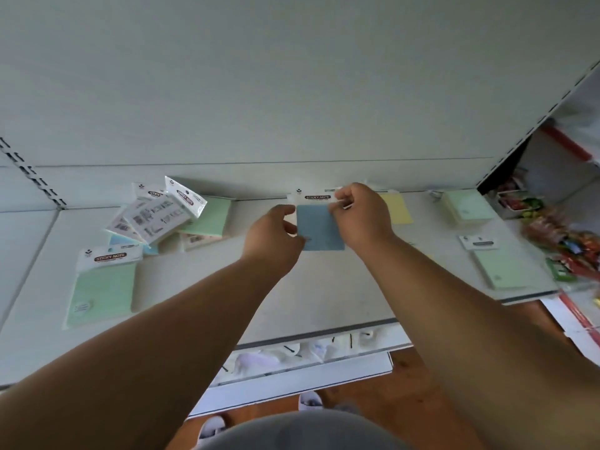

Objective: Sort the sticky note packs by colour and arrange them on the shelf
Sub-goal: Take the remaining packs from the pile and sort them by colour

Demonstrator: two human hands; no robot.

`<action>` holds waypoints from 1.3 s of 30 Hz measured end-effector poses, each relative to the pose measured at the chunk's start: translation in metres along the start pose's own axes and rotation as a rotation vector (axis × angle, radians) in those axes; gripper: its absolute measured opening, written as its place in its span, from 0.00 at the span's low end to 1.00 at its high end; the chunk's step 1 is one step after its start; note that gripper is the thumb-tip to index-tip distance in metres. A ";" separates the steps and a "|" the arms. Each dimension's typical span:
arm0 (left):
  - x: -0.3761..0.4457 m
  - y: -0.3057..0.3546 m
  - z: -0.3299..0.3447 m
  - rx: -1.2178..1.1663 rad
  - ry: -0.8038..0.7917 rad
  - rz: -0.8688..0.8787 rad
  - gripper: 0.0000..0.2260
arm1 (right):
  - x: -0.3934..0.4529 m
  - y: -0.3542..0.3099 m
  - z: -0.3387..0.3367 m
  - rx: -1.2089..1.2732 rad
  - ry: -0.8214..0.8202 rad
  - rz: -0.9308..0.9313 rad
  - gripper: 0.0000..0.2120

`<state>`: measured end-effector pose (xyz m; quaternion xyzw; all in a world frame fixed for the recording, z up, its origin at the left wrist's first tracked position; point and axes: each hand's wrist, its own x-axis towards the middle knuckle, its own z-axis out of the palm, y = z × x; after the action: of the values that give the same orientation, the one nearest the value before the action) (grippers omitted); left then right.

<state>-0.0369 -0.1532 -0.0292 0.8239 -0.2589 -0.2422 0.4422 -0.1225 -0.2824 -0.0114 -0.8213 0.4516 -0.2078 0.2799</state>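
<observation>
Head view, white shelf [324, 287]. Item: blue sticky note pack [319, 227], centre, far side, standing against the back panel. Right hand [360, 216] pinches its white header at the top right corner; left hand [272, 232] has fingers curled at the pack's left edge, apparently gripping it, though the contact is partly hidden. The two-handed hold seems meant to square the pack upright in its own place. Just right of it, partly behind the right hand: yellow pack [397, 207], leaning at the back in the same way. Far right: pale green stack [467, 206]; nearer on the right, one green pack [496, 264] lying flat, probably the start of the green group. Left far: unsorted heap [162, 212] of overlapping packs, several face down, colours mixed. Left near: a large green pack [104, 287], flat and well apart from the heap. Judgement: sorting is partway through, with the heap yet to be distributed.
</observation>
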 end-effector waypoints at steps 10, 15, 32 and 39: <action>0.034 0.015 0.039 0.254 0.203 -0.131 0.18 | 0.064 0.020 0.019 -0.207 -0.236 -0.086 0.09; 0.028 0.012 0.043 0.271 0.240 -0.150 0.15 | 0.058 0.022 0.021 -0.278 -0.169 -0.144 0.13; -0.022 -0.075 -0.122 0.474 0.423 0.014 0.15 | -0.039 -0.123 0.108 0.212 -0.530 -0.097 0.12; -0.006 -0.112 -0.180 0.614 0.197 0.002 0.26 | -0.062 -0.163 0.142 0.498 -0.457 0.121 0.06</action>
<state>0.0957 0.0127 -0.0356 0.9380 -0.2768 -0.0714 0.1960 0.0326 -0.1200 -0.0186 -0.7247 0.3605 -0.1052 0.5778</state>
